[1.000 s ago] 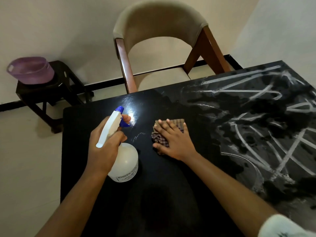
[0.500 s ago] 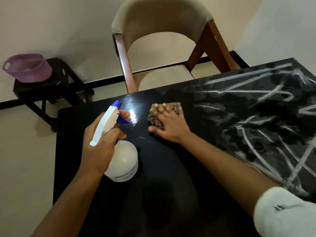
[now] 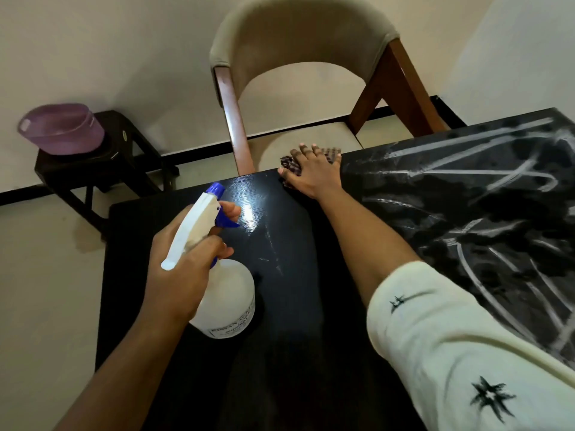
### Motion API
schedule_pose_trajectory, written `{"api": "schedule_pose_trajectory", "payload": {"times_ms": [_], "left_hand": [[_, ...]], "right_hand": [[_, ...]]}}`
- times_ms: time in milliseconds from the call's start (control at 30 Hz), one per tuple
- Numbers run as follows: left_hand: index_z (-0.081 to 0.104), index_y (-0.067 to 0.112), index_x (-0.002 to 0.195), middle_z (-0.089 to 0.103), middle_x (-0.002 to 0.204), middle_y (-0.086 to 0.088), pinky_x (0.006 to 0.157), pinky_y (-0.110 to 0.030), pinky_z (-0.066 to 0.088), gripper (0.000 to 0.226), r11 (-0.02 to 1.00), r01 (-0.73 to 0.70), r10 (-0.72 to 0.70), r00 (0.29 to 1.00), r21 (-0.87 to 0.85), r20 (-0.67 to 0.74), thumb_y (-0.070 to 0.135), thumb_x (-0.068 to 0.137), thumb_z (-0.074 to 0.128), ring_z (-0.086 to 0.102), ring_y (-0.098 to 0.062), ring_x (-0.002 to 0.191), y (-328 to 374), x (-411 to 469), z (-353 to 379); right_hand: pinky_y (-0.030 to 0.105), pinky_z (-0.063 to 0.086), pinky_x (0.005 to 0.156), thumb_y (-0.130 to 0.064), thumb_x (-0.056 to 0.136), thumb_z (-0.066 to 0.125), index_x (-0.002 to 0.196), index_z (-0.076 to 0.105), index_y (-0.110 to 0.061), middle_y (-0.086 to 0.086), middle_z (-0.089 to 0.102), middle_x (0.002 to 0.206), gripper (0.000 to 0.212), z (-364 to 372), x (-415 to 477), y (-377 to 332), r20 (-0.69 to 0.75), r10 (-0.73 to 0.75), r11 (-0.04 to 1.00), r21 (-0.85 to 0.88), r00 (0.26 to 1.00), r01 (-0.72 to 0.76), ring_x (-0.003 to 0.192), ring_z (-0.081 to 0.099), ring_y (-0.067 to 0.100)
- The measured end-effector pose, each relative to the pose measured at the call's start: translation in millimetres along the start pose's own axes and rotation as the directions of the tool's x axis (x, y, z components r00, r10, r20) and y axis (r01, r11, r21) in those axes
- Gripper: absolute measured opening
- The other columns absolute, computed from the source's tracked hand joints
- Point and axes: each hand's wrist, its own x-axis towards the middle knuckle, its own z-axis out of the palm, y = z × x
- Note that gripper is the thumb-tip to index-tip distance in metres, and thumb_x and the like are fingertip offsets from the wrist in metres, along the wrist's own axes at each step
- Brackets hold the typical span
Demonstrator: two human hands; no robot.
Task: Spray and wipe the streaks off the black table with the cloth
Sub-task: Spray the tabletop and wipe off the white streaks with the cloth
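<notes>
Head view gives me both hands over the table (image 3: pixel 295 321). My left hand (image 3: pixel 183 275) is clenched round the neck of the bottle (image 3: pixel 228 301), with one finger curled over the blue trigger (image 3: pixel 225 220) and the nozzle aimed toward the far edge. I can't tell whether the bottle's base sits on the table or hangs just above it. It is at the near left of the tabletop.

My right hand (image 3: pixel 311 177) is stretched out flat, fingers straight and spread, pressing down on the cloth (image 3: pixel 291 165). It isn't grasping the cloth, only pinning it. The checked cloth lies bunched under the palm at the table's far edge, and the fingertips reach past that edge toward the chair (image 3: pixel 298 35). A pale sleeve (image 3: pixel 451 337) with dark star marks covers that upper arm.

White streaks (image 3: pixel 466 174) cross the right part of the table, starting just beside the right hand. The left part looks glossy black, with a bright glare and a few faint smears (image 3: pixel 272 247) ahead of the nozzle.

Off to the left a purple basin (image 3: pixel 60 129) sits on a dark stool (image 3: pixel 93 172), well apart from the table.
</notes>
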Motion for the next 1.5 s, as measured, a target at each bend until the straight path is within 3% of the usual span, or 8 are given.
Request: {"api": "schedule_pose_trajectory", "payload": {"times_ms": [167,367,667,800,967,1067,1267,1500], "left_hand": [[0.067,0.035,0.100,0.070,0.107,0.008,0.088,-0.051,0.055,0.042,1.000,0.014,-0.014,1.000,-0.007,-0.001,0.033,0.062,0.051,0.062,-0.016,0.109,3.0,-5.3,-7.8],[0.071,0.047,0.085,0.072,0.102,0.009,0.085,-0.049,0.057,0.047,0.998,0.029,-0.031,0.999,-0.062,-0.033,0.010,0.067,0.048,0.066,-0.012,0.105,7.1,-12.1,-16.9],[0.071,0.045,0.087,0.072,0.103,0.009,0.084,-0.045,0.057,0.044,0.998,0.033,-0.036,0.997,-0.046,-0.072,0.013,0.069,0.048,0.065,-0.012,0.106,1.8,-26.8,-23.7],[0.071,0.048,0.086,0.072,0.102,0.011,0.082,-0.042,0.056,0.046,0.998,0.038,-0.042,0.996,-0.046,-0.080,0.012,0.068,0.048,0.066,-0.011,0.105,-0.1,-36.1,-28.5],[0.070,0.031,0.096,0.072,0.104,0.009,0.080,-0.038,0.057,0.043,0.996,0.037,-0.044,0.994,-0.077,-0.095,0.008,0.070,0.044,0.066,-0.008,0.104,1.7,-48.1,-34.8],[0.069,0.027,0.100,0.072,0.104,0.009,0.080,-0.037,0.057,0.042,0.997,0.046,-0.050,0.996,-0.056,-0.080,0.010,0.071,0.044,0.066,-0.008,0.104,3.4,-55.7,-36.7],[0.070,0.030,0.095,0.072,0.104,0.006,0.082,-0.042,0.057,0.040,0.997,0.033,-0.038,0.997,-0.072,-0.064,0.012,0.068,0.047,0.065,-0.015,0.105,9.7,-77.7,-35.9],[0.070,0.038,0.091,0.070,0.103,0.003,0.083,-0.044,0.057,0.040,0.991,0.080,-0.077,0.997,-0.106,0.029,0.012,0.070,0.048,0.065,-0.018,0.104,12.9,-115.5,-31.3]], "right_hand": [[0.066,-0.004,0.111,-0.075,0.086,0.023,0.152,0.020,-0.031,-0.003,0.012,0.162,0.080,12.9,-58.8,-30.6,0.004,-0.170,0.985,0.014,0.985,0.170,0.149,0.006,0.022],[0.062,-0.006,0.111,-0.073,0.087,0.027,0.151,0.014,-0.040,-0.010,0.012,0.161,0.073,30.2,-124.8,-48.1,0.114,-0.597,0.795,-0.049,0.794,0.605,0.149,0.005,0.018],[0.068,-0.001,0.110,-0.068,0.089,0.035,0.148,0.030,-0.029,-0.003,0.024,0.158,0.071,7.9,-18.4,-50.7,0.008,-0.061,0.997,0.048,0.998,0.061,0.148,0.011,0.023],[0.067,-0.003,0.111,-0.072,0.086,0.026,0.151,0.024,-0.031,-0.002,0.019,0.160,0.077,17.3,-57.2,-62.8,0.007,-0.219,0.976,0.007,0.976,0.219,0.148,0.009,0.023],[0.061,-0.009,0.113,-0.070,0.086,0.032,0.151,0.015,-0.039,-0.011,0.017,0.160,0.074,37.7,-188.1,-56.1,0.085,-0.589,0.806,-0.022,0.804,0.592,0.149,0.005,0.018],[0.059,-0.005,0.115,-0.070,0.086,0.031,0.150,0.014,-0.044,-0.015,0.015,0.160,0.072,34.0,-219.1,-28.0,0.075,-0.504,0.862,-0.010,0.860,0.506,0.147,0.001,0.012],[0.061,-0.003,0.112,-0.079,0.077,0.013,0.150,0.016,-0.044,-0.006,0.009,0.162,0.081,29.4,-221.8,-37.2,-0.020,0.080,0.995,0.056,0.997,-0.079,0.149,0.004,0.022],[0.063,-0.010,0.111,-0.087,0.072,0.024,0.151,0.008,-0.043,-0.008,-0.001,0.162,0.093,24.2,-320.8,-38.7,0.210,-0.223,0.975,0.048,0.952,0.218,0.149,-0.008,0.019]]}}
